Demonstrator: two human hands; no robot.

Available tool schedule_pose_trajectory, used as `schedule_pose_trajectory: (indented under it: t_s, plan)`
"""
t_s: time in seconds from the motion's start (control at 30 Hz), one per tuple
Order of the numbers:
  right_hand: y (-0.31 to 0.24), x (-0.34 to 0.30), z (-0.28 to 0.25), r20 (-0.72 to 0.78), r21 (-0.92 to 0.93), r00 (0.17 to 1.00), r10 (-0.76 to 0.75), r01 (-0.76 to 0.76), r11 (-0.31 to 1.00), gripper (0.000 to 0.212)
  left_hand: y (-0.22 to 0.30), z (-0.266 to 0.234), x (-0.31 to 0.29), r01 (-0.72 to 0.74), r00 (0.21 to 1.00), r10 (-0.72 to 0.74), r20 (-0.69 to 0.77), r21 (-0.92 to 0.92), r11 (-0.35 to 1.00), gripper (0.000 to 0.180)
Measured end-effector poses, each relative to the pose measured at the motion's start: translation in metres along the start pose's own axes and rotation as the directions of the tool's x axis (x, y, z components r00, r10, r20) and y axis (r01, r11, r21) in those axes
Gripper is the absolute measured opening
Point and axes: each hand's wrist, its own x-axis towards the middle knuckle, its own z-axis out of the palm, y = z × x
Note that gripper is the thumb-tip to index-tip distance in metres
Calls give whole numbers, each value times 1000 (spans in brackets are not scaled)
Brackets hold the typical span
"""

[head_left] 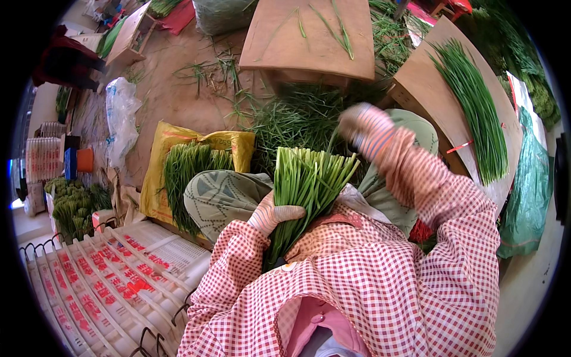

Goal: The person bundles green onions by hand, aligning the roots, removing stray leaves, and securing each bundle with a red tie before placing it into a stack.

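Note:
A thick bunch of green chives [306,184] stands upright against my lap, its pale cut ends facing up and away. My left hand [275,215], in a striped glove, is closed around the bunch's left side with the thumb across the front. My right hand [366,130], gloved the same way, is raised beyond the bunch to the right, above my right knee. Motion smears its fingers, so I cannot make out whether it holds anything. Below and left of it lies a heap of loose green leaves [297,119] on the floor.
A yellow sack [163,134] with more chives [190,163] lies left of my knee. Wooden boards stand ahead [279,35] and at right [425,77], the right one bearing a long chive bundle [476,113]. Stacked white foam boxes [107,285] are at lower left; a green plastic bag [526,196] hangs right.

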Motion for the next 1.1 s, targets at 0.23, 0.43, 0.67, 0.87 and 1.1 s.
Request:
schedule_pose_trajectory:
  t_s: [0.23,0.43,0.67,0.87,1.1]
  plan:
    - [1,36,-64,-163,89,941,297,-286,954,55,-3,2,5,-43,993,48,-104,51,998,61]
    - [-77,-5,3,265,-301,964,35,48,952,51,-7,5,5,-97,984,103,-144,47,994,63]
    - [-77,-5,31,331,-296,941,74,29,955,32,-10,3,7,-77,981,96,-168,115,990,64]
    - [-47,22,30,256,-248,966,39,26,968,19,-5,1,5,-42,994,48,-96,68,997,63]
    - [-8,105,-90,-281,-554,944,171,-305,775,20,-7,2,1,-83,991,87,-99,37,996,64]
